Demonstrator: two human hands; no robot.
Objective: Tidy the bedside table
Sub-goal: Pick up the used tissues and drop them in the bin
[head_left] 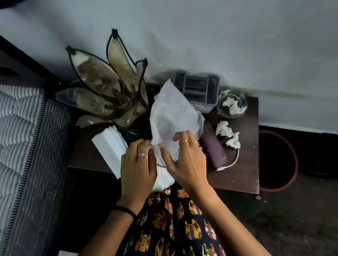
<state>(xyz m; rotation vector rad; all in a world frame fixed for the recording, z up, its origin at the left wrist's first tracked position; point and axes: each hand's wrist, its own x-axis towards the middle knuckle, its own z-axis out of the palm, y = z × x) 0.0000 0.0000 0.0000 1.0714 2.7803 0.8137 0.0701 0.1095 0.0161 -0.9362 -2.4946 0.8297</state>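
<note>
Your right hand (184,158) pinches the lower edge of one thin, crumpled white paper sheet (172,116), which stands up over the middle of the dark brown wooden bedside table (244,171). Your left hand (137,165) grips the same sheet's bottom corner and rests on one stack of folded white papers (109,146) at the table's 7 o'clock. At 3 o'clock of your right hand lies one purple cylindrical bottle (214,147), with one white cable (233,160) curling beside it. Two crumpled white tissue wads (224,128) lie beyond it. At 1 o'clock sit one clear glass bowl (232,103) holding tissue and one grey plastic organiser tray (197,88). One petal-shaped glass lamp (107,89) stands at 10 o'clock.
</note>
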